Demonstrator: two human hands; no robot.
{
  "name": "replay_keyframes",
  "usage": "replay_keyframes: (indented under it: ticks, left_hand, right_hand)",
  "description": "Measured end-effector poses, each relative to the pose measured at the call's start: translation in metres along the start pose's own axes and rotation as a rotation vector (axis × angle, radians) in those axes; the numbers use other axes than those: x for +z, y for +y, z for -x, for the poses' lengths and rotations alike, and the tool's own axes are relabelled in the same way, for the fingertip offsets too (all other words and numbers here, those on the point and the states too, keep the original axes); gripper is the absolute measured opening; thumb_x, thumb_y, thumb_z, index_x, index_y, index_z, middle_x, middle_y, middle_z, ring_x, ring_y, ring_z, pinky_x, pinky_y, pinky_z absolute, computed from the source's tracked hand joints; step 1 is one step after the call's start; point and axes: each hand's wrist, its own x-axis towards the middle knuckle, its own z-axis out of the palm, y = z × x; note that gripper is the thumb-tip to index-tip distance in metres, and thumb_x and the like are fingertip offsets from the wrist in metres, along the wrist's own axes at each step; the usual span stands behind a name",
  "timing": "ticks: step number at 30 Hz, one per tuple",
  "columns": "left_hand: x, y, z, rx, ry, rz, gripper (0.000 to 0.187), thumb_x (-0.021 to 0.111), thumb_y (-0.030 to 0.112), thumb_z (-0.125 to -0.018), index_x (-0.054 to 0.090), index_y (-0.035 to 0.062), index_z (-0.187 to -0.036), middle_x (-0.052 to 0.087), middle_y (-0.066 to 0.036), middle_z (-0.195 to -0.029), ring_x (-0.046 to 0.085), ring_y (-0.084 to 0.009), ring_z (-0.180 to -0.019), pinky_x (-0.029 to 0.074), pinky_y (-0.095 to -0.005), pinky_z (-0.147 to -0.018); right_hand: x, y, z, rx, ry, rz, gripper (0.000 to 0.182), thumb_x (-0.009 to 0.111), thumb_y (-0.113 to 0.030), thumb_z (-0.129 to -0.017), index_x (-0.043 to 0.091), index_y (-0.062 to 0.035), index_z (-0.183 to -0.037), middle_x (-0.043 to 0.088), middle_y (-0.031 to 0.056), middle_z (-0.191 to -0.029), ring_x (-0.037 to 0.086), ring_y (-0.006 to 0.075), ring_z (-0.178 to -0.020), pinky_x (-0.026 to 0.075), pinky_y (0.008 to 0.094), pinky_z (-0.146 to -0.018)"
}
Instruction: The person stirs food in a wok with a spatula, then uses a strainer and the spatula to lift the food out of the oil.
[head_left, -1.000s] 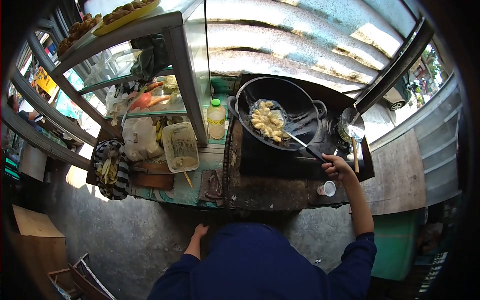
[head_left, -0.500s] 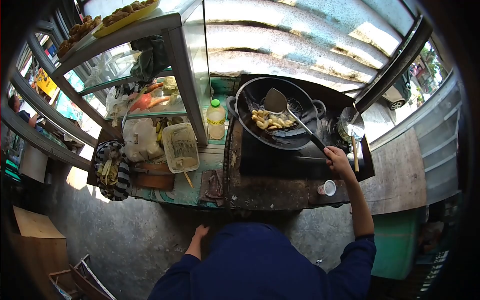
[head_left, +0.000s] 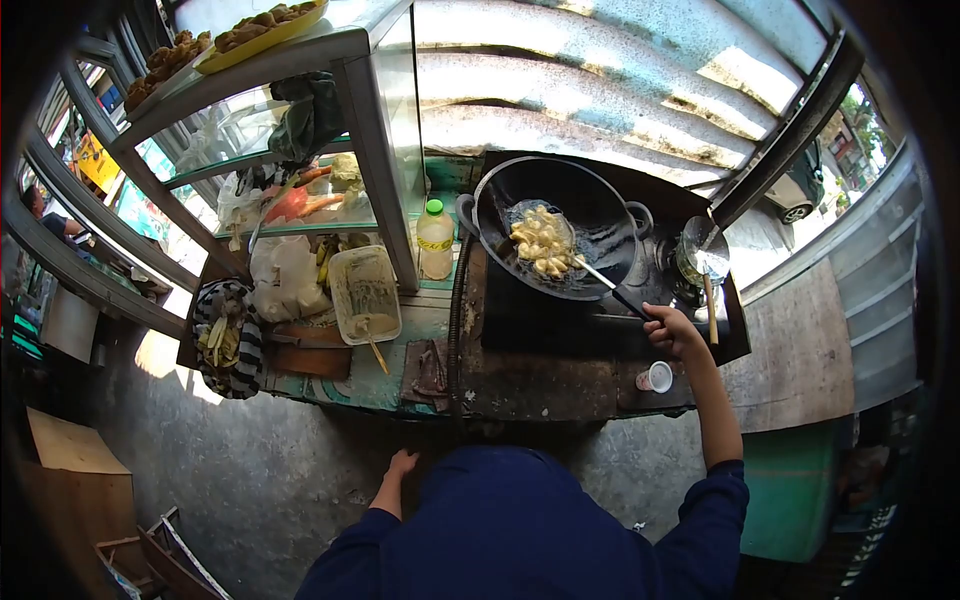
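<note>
My right hand [head_left: 672, 330] is closed around the black handle of a long metal spatula [head_left: 597, 273]. The spatula's blade is down in the oil of a large black wok [head_left: 615, 210], under or among pale yellow fried pieces [head_left: 542, 240], and they mostly cover it. Bubbling oil surrounds the pieces. My left hand [head_left: 403, 463] hangs below the counter's front edge, away from the wok; its fingers are too small to make out, and nothing shows in it.
Left of the wok stand a green-capped bottle [head_left: 435, 240], a batter container [head_left: 366, 295] and a glass cabinet [head_left: 350, 130] with fried food on top. A strainer [head_left: 702, 255] lies right of the wok; a white cup [head_left: 655, 377] is near the counter's front edge.
The spatula blade has gone from above the fried pieces down into the oil, and the pieces are now bunched over it. My right hand has shifted slightly down and left.
</note>
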Motion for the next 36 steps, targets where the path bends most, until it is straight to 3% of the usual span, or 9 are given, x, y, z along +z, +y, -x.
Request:
replay_keyframes:
  ticks: [7, 13, 16, 21, 24, 26, 27, 29, 36]
  left_hand:
    - [-0.002, -0.003, 0.003, -0.023, -0.013, 0.01, 0.055, 0.047, 0.033, -0.071, 0.038, -0.0045, -0.111, 0.039, -0.024, -0.113, 0.037, -0.0319, -0.106, 0.031, -0.0347, -0.089]
    - [0.005, -0.012, -0.009, -0.001, -0.036, 0.04, 0.056, 0.047, 0.034, -0.071, 0.039, -0.0043, -0.111, 0.039, -0.024, -0.113, 0.037, -0.0319, -0.106, 0.031, -0.0344, -0.089]
    - [0.008, -0.012, -0.013, 0.005, -0.041, 0.053, 0.056, 0.047, 0.034, -0.07, 0.04, -0.0043, -0.11, 0.039, -0.024, -0.113, 0.037, -0.0321, -0.106, 0.031, -0.0345, -0.088]
    - [0.011, -0.001, -0.004, 0.018, -0.015, 0.091, 0.056, 0.048, 0.034, -0.07, 0.04, -0.0044, -0.11, 0.04, -0.024, -0.111, 0.039, -0.0321, -0.105, 0.032, -0.0345, -0.087]
    - [0.021, -0.005, -0.005, 0.039, -0.006, 0.103, 0.054, 0.048, 0.034, -0.07, 0.042, -0.0043, -0.108, 0.042, -0.024, -0.109, 0.041, -0.0318, -0.103, 0.033, -0.0343, -0.086]
    - [0.029, -0.013, -0.008, 0.038, -0.005, 0.101, 0.051, 0.049, 0.034, -0.07, 0.045, -0.0021, -0.106, 0.044, -0.023, -0.107, 0.043, -0.0311, -0.101, 0.034, -0.0338, -0.085]
    - [0.029, -0.012, -0.003, 0.038, -0.005, 0.1, 0.051, 0.049, 0.034, -0.07, 0.045, -0.0021, -0.106, 0.044, -0.023, -0.107, 0.043, -0.0311, -0.101, 0.034, -0.0338, -0.085]
    - [0.029, -0.011, 0.007, 0.011, -0.055, 0.11, 0.046, 0.048, 0.034, -0.071, 0.049, 0.0005, -0.102, 0.048, -0.021, -0.103, 0.045, -0.0301, -0.098, 0.036, -0.0337, -0.084]
    - [0.042, -0.03, 0.008, 0.017, 0.002, 0.097, 0.04, 0.048, 0.032, -0.071, 0.053, 0.0033, -0.097, 0.052, -0.017, -0.099, 0.048, -0.0284, -0.095, 0.037, -0.034, -0.082]
  right_hand:
    - [0.028, 0.001, 0.027, -0.1, -0.061, 0.115, 0.021, 0.043, -0.026, -0.081, 0.049, -0.0074, -0.088, 0.036, -0.0052, -0.05, 0.025, -0.0004, -0.034, 0.016, 0.0141, -0.029]
    - [0.031, 0.004, 0.043, -0.362, 0.207, 0.391, 0.015, 0.045, -0.022, -0.08, 0.048, -0.0075, -0.079, 0.038, -0.0033, -0.048, 0.029, 0.0007, -0.032, 0.019, 0.0148, -0.027]
    - [0.021, 0.004, 0.047, -0.57, 0.4, 0.645, 0.023, 0.046, -0.023, -0.078, 0.052, -0.0024, -0.069, 0.042, -0.0003, -0.047, 0.038, 0.0061, -0.037, 0.028, 0.0206, -0.035]
    - [-0.015, 0.005, 0.029, -0.798, 0.655, 0.873, 0.025, 0.045, -0.022, -0.077, 0.051, 0.0015, -0.069, 0.044, 0.0056, -0.048, 0.043, 0.011, -0.04, 0.032, 0.0261, -0.039]
    - [-0.024, 0.006, 0.02, -0.72, 0.689, 0.915, 0.021, 0.043, -0.024, -0.08, 0.046, -0.0071, -0.068, 0.04, -0.0023, -0.049, 0.036, 0.0048, -0.034, 0.026, 0.0179, -0.031]
    - [-0.01, 0.007, 0.029, -0.306, 0.49, 0.438, 0.015, 0.043, -0.024, -0.08, 0.043, -0.0104, -0.074, 0.038, -0.003, -0.049, 0.03, 0.0036, -0.032, 0.021, 0.017, -0.028]
    - [-0.012, 0.008, 0.027, -0.306, 0.49, 0.437, 0.015, 0.043, -0.024, -0.08, 0.043, -0.0104, -0.074, 0.038, -0.003, -0.049, 0.03, 0.0036, -0.032, 0.021, 0.017, -0.028]
    - [-0.015, 0.009, 0.018, -0.061, 0.128, 0.109, 0.012, 0.043, -0.025, -0.081, 0.041, -0.0124, -0.081, 0.034, -0.0042, -0.048, 0.024, 0.0015, -0.031, 0.017, 0.0159, -0.027]
    - [0.006, 0.008, 0.035, -0.063, -0.036, 0.088, 0.016, 0.043, -0.023, -0.082, 0.044, -0.0078, -0.085, 0.033, -0.0041, -0.049, 0.023, 0.0, -0.032, 0.015, 0.0138, -0.027]
